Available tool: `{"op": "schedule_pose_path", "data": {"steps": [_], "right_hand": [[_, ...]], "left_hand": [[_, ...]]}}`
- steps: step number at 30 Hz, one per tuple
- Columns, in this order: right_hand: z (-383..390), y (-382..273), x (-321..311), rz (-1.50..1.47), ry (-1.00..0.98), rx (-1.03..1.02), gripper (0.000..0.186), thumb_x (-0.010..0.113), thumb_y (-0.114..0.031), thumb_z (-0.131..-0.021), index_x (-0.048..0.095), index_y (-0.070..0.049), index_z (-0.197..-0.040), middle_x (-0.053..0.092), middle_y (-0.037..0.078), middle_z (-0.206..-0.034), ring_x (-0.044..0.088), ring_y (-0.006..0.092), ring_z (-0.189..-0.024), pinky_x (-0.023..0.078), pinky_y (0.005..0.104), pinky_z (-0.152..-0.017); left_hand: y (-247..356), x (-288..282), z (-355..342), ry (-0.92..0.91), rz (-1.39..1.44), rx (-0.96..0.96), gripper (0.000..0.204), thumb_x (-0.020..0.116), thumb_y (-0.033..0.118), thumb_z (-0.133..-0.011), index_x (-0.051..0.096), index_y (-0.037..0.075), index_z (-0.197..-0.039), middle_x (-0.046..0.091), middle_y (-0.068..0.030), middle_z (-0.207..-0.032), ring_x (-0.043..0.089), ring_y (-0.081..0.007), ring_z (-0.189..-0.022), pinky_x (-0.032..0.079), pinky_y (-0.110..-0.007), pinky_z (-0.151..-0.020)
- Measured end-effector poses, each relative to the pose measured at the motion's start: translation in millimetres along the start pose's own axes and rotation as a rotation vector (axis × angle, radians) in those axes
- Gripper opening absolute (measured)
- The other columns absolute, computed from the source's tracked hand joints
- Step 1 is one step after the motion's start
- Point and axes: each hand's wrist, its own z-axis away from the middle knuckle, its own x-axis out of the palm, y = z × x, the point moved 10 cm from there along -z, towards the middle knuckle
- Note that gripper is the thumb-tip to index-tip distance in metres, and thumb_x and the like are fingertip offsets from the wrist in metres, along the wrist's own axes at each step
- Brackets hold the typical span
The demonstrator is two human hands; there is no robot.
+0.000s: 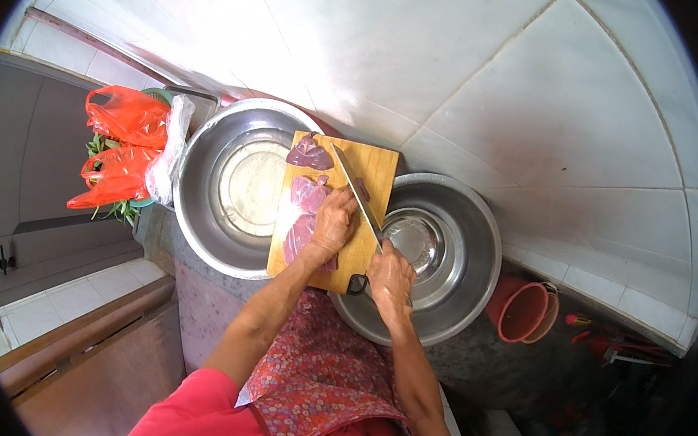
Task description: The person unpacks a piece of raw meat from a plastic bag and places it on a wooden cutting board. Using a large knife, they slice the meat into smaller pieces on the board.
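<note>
A wooden cutting board point(380, 161) lies across the facing rims of two steel basins. Several pieces of raw dark-pink meat are on its left half, the topmost piece of meat point(311, 154) near the far edge. My left hand point(334, 223) is closed, its curled fingers pressing meat to the board; they partly hide what is under them. In my right hand point(391, 279) is a kitchen knife point(359, 190), its handle wrapped by my fingers. The blade slants up and left over the board, just right of my left hand, beside a small dark slice of meat point(363, 189).
The left steel basin point(193, 222) and right steel basin point(475, 285) stand against a white tiled wall point(475, 72). Red plastic bags point(127, 114) with green leaves sit at the far left. A red bucket point(522, 311) and red-handled tools point(613, 347) are at the right.
</note>
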Motion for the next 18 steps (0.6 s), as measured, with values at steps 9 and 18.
{"op": "schedule_pose_path", "data": {"steps": [9, 18], "right_hand": [[40, 35, -28, -0.077, -0.010, 0.092, 0.034, 0.053, -0.017, -0.091, 0.067, -0.001, -0.118, 0.070, 0.025, -0.096, 0.067, 0.0438, -0.085, 0.051, 0.0514, -0.080], [68, 29, -26, 0.098, 0.014, 0.049, 0.033, 0.052, -0.016, -0.090, 0.067, 0.000, -0.115, 0.071, 0.023, -0.099, 0.069, 0.0410, -0.084, 0.053, 0.0511, -0.075]], "left_hand": [[2, -7, -3, 0.025, 0.035, -0.059, 0.025, 0.064, -0.004, -0.077, 0.065, 0.002, -0.101, 0.063, -0.0124, -0.108, 0.061, -0.0343, -0.099, 0.052, -0.040, -0.084], [6, -4, -1, 0.011, -0.032, 0.010, 0.036, 0.067, -0.005, -0.067, 0.067, 0.002, -0.102, 0.063, -0.0123, -0.109, 0.060, -0.0340, -0.101, 0.052, -0.041, -0.087]]}}
